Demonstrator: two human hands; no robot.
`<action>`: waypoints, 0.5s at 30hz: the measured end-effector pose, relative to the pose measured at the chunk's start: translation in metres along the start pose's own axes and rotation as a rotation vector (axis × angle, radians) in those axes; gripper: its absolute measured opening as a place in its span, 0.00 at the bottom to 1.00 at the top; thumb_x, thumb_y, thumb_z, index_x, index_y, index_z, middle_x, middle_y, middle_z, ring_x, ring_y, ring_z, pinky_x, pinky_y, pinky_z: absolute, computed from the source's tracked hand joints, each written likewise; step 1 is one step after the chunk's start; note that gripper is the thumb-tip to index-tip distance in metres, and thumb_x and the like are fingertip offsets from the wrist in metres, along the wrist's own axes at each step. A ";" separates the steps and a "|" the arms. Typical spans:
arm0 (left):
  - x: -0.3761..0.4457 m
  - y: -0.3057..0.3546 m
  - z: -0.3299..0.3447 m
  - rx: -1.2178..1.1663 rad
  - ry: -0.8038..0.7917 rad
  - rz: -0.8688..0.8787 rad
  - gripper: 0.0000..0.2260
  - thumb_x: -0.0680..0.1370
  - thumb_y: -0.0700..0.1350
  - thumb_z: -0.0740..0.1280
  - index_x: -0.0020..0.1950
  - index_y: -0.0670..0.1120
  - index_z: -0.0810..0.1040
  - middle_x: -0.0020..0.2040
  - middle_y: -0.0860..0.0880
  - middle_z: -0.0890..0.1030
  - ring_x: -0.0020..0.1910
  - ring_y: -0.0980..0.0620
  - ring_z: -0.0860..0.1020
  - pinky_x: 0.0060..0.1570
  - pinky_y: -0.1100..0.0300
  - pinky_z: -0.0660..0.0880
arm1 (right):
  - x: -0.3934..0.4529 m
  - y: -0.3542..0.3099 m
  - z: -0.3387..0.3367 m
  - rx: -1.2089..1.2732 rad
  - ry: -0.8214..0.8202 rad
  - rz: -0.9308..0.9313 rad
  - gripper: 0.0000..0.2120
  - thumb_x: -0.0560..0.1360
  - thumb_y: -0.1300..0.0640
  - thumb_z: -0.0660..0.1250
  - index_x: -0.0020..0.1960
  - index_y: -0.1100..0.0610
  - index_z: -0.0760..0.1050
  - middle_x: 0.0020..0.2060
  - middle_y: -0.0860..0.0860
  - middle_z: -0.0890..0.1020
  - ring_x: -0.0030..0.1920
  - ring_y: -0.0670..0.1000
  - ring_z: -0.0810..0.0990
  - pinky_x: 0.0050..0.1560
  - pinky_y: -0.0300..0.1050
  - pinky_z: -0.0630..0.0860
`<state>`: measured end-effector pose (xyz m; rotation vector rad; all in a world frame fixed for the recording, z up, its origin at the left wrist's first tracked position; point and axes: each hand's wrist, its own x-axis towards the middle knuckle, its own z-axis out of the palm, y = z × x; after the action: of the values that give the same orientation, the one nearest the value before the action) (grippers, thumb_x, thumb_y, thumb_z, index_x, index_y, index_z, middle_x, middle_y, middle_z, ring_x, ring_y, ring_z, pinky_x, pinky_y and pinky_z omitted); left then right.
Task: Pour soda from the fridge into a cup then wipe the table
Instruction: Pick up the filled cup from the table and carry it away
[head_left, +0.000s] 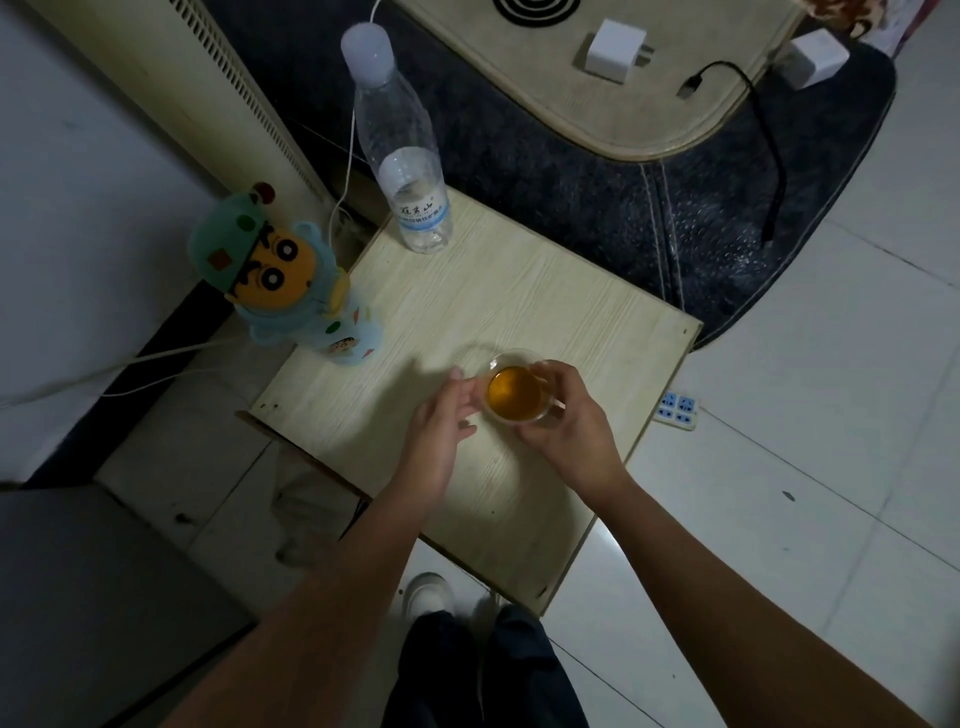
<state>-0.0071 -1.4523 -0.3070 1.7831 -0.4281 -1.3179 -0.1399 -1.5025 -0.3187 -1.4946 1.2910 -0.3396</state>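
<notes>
Curling round a clear cup (515, 391) of amber drink just right of the frame's centre, the right hand (563, 422) grips its rim and side on the pale wooden table (498, 291). The left hand (441, 423) lies beside it, fingers straight, tips touching the cup's left wall. A plastic bottle (400, 150) stands upper centre, a cartoon plush toy (280, 283) at left.

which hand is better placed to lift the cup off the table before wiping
Right. The right hand already curls round the cup; the left hand lies open beside it.
</notes>
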 end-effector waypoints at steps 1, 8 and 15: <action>0.000 -0.001 0.000 0.000 0.004 0.008 0.16 0.82 0.52 0.49 0.52 0.52 0.75 0.49 0.52 0.79 0.53 0.55 0.76 0.56 0.58 0.72 | 0.000 0.000 0.001 0.004 -0.004 0.003 0.31 0.66 0.57 0.75 0.65 0.53 0.65 0.53 0.41 0.72 0.53 0.40 0.71 0.44 0.19 0.64; -0.002 -0.003 -0.005 0.038 -0.024 -0.001 0.15 0.82 0.52 0.49 0.52 0.52 0.76 0.51 0.52 0.80 0.53 0.55 0.77 0.54 0.60 0.73 | -0.001 0.002 0.000 -0.034 -0.055 0.029 0.40 0.67 0.55 0.75 0.73 0.55 0.58 0.67 0.49 0.70 0.66 0.48 0.69 0.62 0.34 0.64; -0.022 0.018 -0.023 0.286 0.015 0.034 0.12 0.80 0.49 0.59 0.59 0.48 0.76 0.56 0.50 0.77 0.58 0.54 0.74 0.61 0.57 0.69 | -0.021 -0.008 -0.035 -0.347 -0.099 0.013 0.35 0.72 0.60 0.69 0.74 0.56 0.55 0.70 0.53 0.66 0.70 0.51 0.64 0.63 0.36 0.59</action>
<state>0.0092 -1.4374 -0.2772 2.0078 -0.6632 -1.2681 -0.1701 -1.5051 -0.2901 -1.7679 1.3258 -0.0309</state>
